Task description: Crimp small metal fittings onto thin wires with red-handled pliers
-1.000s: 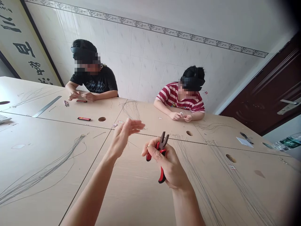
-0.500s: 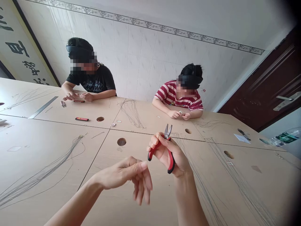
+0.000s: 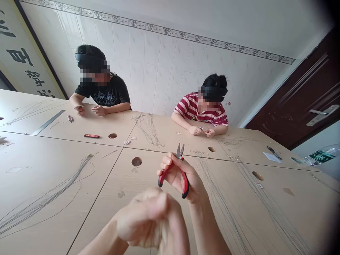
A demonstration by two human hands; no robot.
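Needle-nose pliers [image 3: 186, 184] with red and black handles rest in my right hand [image 3: 192, 177], jaws pointing away from me and slightly apart. My fingers wrap around the handles, which are spread, and nothing shows between the jaws. Close to the camera, my left hand [image 3: 156, 219] is blurred by motion. Its thumb and index finger are apart and bent downward, and I see nothing in it. It is in front of and below the pliers, over the table [image 3: 106, 216]. Its lower fingers are partly cut off by the frame.
Bundles of thin wires lie left [image 3: 70, 182] and right [image 3: 221, 193]. A red-black box cutter [image 3: 91, 136], a steel ruler [image 3: 48, 123] and a bottle [image 3: 322, 154] are on the table. It has round holes [image 3: 136, 161]. Two people [image 3: 106, 88] [image 3: 202, 106] sit across.
My left hand has come nearer the camera and lower. My right hand has shifted a little left with the pliers. The person in black has lifted a hand from the table, and a dark item there is gone.
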